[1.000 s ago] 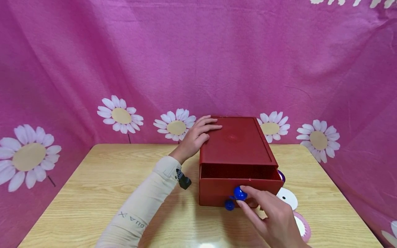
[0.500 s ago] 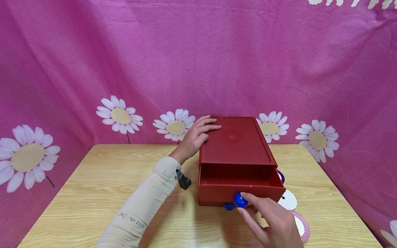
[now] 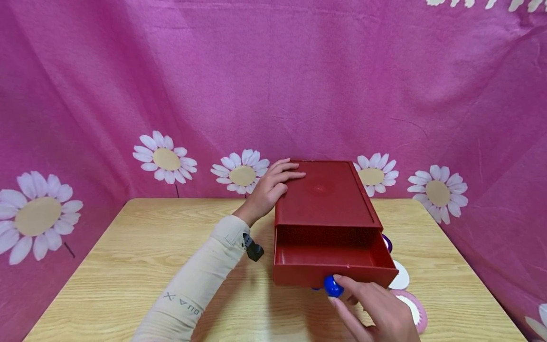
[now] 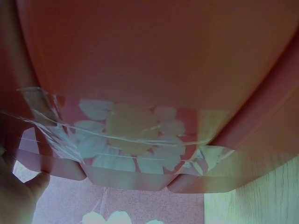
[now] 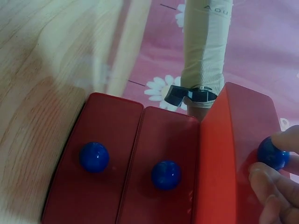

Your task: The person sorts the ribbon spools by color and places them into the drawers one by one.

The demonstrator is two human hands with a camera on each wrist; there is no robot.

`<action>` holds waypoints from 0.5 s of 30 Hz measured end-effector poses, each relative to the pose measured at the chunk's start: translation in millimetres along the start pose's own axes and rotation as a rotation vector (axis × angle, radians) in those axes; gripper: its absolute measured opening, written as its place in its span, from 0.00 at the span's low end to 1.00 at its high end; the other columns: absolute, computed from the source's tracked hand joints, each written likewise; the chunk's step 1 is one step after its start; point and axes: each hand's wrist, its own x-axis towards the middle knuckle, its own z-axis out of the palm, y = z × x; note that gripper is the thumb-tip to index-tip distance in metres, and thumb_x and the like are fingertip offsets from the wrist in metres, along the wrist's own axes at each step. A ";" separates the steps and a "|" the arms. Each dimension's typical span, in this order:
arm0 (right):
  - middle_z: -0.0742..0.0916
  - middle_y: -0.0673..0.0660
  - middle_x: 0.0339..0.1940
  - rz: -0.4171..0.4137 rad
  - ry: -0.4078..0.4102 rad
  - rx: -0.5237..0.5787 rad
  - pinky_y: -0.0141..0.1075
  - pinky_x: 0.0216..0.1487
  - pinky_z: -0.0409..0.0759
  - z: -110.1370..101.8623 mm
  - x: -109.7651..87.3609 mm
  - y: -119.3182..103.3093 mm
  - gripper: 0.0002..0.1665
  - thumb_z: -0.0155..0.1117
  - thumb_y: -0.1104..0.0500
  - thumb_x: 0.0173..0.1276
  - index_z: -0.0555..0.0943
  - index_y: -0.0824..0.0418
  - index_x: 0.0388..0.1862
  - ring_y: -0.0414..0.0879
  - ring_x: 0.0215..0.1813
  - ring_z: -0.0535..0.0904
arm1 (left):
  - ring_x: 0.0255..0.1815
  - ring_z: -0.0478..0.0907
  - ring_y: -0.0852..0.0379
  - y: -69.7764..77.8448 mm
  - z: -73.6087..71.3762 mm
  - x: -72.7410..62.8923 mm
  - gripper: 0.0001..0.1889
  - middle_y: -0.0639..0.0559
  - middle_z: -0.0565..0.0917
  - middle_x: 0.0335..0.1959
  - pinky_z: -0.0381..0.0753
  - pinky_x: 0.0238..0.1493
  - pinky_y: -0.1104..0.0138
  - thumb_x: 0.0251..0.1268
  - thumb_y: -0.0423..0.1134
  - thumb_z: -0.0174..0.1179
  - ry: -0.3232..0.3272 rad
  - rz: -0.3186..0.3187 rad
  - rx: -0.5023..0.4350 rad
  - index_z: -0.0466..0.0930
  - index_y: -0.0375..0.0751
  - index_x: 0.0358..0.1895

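Note:
A red plastic drawer box (image 3: 326, 199) stands on the wooden table (image 3: 128, 266). Its top drawer (image 3: 337, 268) is pulled out and looks empty. My right hand (image 3: 342, 290) pinches that drawer's blue knob (image 3: 332, 287) between thumb and fingers. In the right wrist view the same knob (image 5: 273, 154) shows in my fingertips (image 5: 261, 175), and two lower drawers with blue knobs (image 5: 94, 157) (image 5: 166, 174) are pushed in. My left hand (image 3: 273, 185) lies with straight fingers on the box's top left edge. The left wrist view shows only the red box wall (image 4: 154, 56).
Round white and pink discs (image 3: 411, 308) lie on the table just right of the box, beside a purple piece (image 3: 387, 242). A pink daisy-print cloth (image 3: 273, 85) hangs behind and along both sides of the table.
The top drawer has slid out toward me, pulled by my right hand on the blue knob. The left hand has stayed on the box.

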 end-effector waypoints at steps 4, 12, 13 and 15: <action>0.83 0.49 0.25 -0.109 0.077 0.057 0.22 0.27 0.74 1.3 5.0 0.7 0.19 0.64 0.51 0.66 0.85 0.68 0.40 0.35 0.26 0.75 | 0.72 0.57 0.50 -0.8 0.4 0.1 0.25 0.41 0.74 0.62 0.50 0.73 0.59 0.58 0.32 0.40 -0.001 -0.002 0.009 0.82 0.36 0.55; 0.82 0.46 0.25 -0.012 0.019 0.011 0.20 0.29 0.76 -3.0 -0.2 -8.7 0.23 0.62 0.45 0.66 0.85 0.64 0.42 0.33 0.26 0.73 | 0.73 0.57 0.50 -1.0 0.4 -0.6 0.25 0.40 0.74 0.62 0.49 0.73 0.59 0.59 0.32 0.40 -0.005 0.002 0.007 0.81 0.36 0.55; 0.82 0.46 0.25 0.003 0.014 0.009 0.20 0.29 0.76 -3.3 -1.2 -9.5 0.23 0.62 0.44 0.66 0.86 0.64 0.42 0.33 0.25 0.73 | 0.73 0.57 0.49 -1.3 0.4 -0.5 0.25 0.40 0.74 0.62 0.49 0.73 0.59 0.59 0.32 0.40 -0.006 0.003 0.005 0.81 0.35 0.55; 0.82 0.44 0.25 0.048 -0.010 -0.015 0.19 0.29 0.75 -4.5 -3.6 -11.1 0.24 0.61 0.42 0.66 0.86 0.61 0.43 0.32 0.25 0.73 | 0.73 0.56 0.49 -1.4 0.4 -0.6 0.25 0.40 0.74 0.63 0.49 0.73 0.59 0.59 0.32 0.40 -0.008 -0.001 0.004 0.81 0.36 0.56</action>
